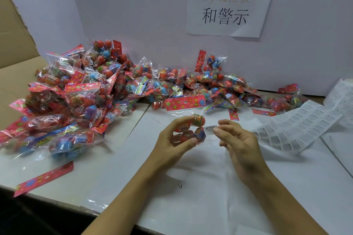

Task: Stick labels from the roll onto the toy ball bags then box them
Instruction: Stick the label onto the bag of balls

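Near the desk's [200, 187] front edge, the left hand [172, 139] is gripping a toy ball bag [191, 126] with curled fingers, while the right hand [235, 139] is pinching a warning label [210, 129] beside it. The label could be creasing or sticking crooked, since the crinkly film is yielding over the balls.

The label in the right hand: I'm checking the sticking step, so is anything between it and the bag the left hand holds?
Nothing visible. The label, pinched by the right hand, sits right beside the bag gripped by the left hand, with no object between them.
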The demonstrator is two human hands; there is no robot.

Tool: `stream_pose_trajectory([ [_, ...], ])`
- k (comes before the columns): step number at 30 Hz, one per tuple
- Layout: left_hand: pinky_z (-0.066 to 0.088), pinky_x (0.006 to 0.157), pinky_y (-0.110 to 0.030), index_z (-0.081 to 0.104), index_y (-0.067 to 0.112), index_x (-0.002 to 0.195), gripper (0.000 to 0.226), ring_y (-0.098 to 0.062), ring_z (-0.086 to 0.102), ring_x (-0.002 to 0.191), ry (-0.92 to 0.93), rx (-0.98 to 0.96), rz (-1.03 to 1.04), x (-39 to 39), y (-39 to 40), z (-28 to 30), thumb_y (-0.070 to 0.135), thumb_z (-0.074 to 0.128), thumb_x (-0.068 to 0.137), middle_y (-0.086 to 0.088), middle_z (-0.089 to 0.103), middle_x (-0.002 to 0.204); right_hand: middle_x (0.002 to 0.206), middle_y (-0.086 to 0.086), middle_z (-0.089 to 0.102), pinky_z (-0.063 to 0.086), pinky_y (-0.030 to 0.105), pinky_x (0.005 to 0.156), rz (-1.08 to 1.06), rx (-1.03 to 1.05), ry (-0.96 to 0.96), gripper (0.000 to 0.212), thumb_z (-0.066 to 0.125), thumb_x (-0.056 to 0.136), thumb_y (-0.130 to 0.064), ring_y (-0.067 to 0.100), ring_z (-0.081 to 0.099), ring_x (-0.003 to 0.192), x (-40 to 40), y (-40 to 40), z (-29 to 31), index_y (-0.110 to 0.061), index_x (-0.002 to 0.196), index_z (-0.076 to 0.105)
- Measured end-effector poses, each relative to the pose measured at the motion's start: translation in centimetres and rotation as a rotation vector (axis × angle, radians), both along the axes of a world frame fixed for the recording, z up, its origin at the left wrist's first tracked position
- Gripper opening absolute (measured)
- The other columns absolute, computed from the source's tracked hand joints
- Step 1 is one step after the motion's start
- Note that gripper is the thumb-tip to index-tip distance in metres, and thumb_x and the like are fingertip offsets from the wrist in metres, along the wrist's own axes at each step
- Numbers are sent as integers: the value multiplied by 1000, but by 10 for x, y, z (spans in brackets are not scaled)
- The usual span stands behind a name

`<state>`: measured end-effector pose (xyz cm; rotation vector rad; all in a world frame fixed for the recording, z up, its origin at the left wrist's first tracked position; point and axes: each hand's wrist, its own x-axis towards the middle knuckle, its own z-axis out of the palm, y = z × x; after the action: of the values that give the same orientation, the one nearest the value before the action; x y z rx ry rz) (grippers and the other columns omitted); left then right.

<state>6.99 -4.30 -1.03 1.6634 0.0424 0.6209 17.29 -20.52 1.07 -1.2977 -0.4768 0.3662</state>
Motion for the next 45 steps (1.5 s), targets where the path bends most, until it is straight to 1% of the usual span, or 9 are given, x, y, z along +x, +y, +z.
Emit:
stream_pose_trajectory([
  [6, 57, 100, -50, 61, 33, 133, 49, -27, 68, 115, -4, -13, -19, -2, -2, 2, 11, 70, 90, 4, 67, 133, 113, -12, 66, 46, 28, 76, -27, -20, 6, 36, 83, 49, -43, 9, 66, 97, -5, 5, -6, -18, 75, 82],
  [17, 59, 95, -36, 61, 28, 131, 49, -30, 70, 113, -52, -1, 0, -3, -5, 3, 9, 79, 90, 1, 67, 134, 100, -21, 68, 45, 26, 74, -59, -7, 25, 30, 83, 53, -42, 8, 65, 93, -11, 11, -15, -21, 75, 82],
  [24, 56, 86, -20, 64, 43, 122, 46, -14, 70, 106, -60, 42, 65, -4, -7, 9, 14, 79, 90, 17, 69, 124, 101, -21, 69, 46, 25, 73, -73, -19, 9, 30, 82, 55, -43, 7, 67, 94, -10, 11, -16, -23, 77, 82],
  [31, 58, 85, -23, 64, 40, 122, 49, -18, 71, 105, -65, 27, 78, -3, -6, 7, 8, 79, 88, 16, 69, 123, 102, -18, 68, 48, 22, 70, -101, -12, -8, 28, 81, 56, -43, 7, 66, 94, -13, 12, -16, -24, 76, 82],
  [35, 59, 86, -26, 64, 35, 122, 46, -21, 71, 105, -80, 25, 65, -3, -7, 7, 5, 78, 89, 12, 71, 123, 107, -12, 66, 50, 23, 80, -159, -63, -98, 20, 81, 62, -43, 3, 64, 101, -16, 12, -16, -26, 73, 80],
  [37, 59, 88, -28, 65, 32, 122, 45, -22, 71, 107, -66, 24, 61, -2, -7, 5, 5, 78, 88, 13, 71, 122, 108, -12, 64, 45, 12, 76, -208, -107, -172, 12, 85, 69, -34, -7, 61, 99, -17, 12, -17, -26, 73, 77],
  [39, 60, 91, -30, 64, 30, 123, 45, -22, 71, 110, -41, 24, 56, -1, -8, 4, 7, 79, 87, 12, 70, 122, 108, -11, 62, 42, 3, 72, -268, -148, -278, 18, 83, 80, -13, -12, 58, 98, -17, 11, -19, -26, 83, 71],
  [42, 60, 96, -36, 64, 30, 123, 44, -24, 70, 112, -28, 13, 54, -1, -8, 2, 10, 76, 85, 9, 69, 124, 104, -8, 66, 51, 16, 74, -290, -133, -316, 30, 70, 88, 2, -1, 62, 96, -15, 10, -20, -27, 94, 66],
  [45, 61, 92, -41, 65, 29, 122, 41, -27, 70, 108, -68, 8, 36, -2, -8, 5, 10, 76, 87, 6, 70, 124, 98, -13, 71, 57, 23, 66, -200, -77, -228, 16, 73, 90, -13, 7, 68, 90, -16, 10, -18, -24, 100, 67],
])
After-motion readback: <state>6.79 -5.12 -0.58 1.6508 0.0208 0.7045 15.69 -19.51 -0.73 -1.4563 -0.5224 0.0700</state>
